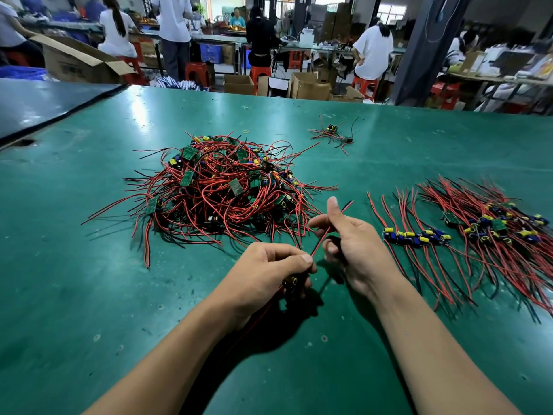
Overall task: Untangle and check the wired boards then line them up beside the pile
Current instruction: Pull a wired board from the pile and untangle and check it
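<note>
A wired board (pixel 291 283) is being held just above a green table (pixel 89 295), near the viewer, between a tangled pile (pixel 227 187) on the left and sorted boards on the right. The board is mostly hidden. It is being gripped in the curled fingers of the left hand (pixel 269 271), with only a yellow part showing beneath the thumb.

One red wire (pixel 320 242) from the board is being stretched straight on a slant. Its long axis is running from the left thumb up and to the right, and its free tip is pointing away toward the far right. The wire is being pinched partway along by the right hand (pixel 356 247), between the raised thumb and the forefinger, with the other fingers curled in.

To the right of the pile, a short row of boards (pixel 417 236) is lying side by side, with wires trailing both toward and away from the viewer. A larger layered batch (pixel 502 226) is lying just beyond the row. A small stray cluster (pixel 332 133) is lying farther back.
</note>
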Available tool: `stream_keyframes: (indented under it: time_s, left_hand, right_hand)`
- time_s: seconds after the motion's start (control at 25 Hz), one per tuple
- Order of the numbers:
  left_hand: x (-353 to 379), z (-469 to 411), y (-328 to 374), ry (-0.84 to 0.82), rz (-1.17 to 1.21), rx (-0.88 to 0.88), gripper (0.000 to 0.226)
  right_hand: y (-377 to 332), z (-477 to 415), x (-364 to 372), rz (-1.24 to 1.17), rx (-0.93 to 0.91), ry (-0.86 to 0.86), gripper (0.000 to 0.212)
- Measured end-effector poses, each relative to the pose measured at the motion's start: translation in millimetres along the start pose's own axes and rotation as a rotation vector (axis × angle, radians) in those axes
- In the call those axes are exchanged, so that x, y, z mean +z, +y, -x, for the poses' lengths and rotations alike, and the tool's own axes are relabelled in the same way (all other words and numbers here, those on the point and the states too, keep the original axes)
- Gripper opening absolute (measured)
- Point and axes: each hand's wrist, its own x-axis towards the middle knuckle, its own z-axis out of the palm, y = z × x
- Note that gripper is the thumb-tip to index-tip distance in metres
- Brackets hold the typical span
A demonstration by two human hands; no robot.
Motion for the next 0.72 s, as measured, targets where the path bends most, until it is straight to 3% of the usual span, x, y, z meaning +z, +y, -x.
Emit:
stream_keyframes:
  time_s: [0.12,0.32,0.44,0.6,0.72]
  left_hand:
    - [-1.1,1.3,1.2,-0.025,0.011,-0.005,0.018]
    - [-1.0,4.2,0.6,-0.03,-0.048,0.013,0.016]
    - [2.1,2.0,-1.1,0.067,-0.047,0.022,0.019]
    - [5.1,-1.2,-2.3,0.163,0.074,-0.008,0.019]
    - [2.7,-1.0,-0.3,0.15,0.112,-0.014,0.019]
  right_hand:
    - [-1.7,-0.8,1.8,-0.101,0.048,-0.004,0.055]
    - [-5.8,1.6,-3.5,-0.273,0.216,-0.182,0.057]
    - [-3.9,5.0,1.2,-0.131,0.156,-0.125,0.052]
    - [4.5,13.9,18.0,0.047,0.129,-0.295,0.044]
    - [4.7,15.9,19.0,0.042,0.137,-0.32,0.043]
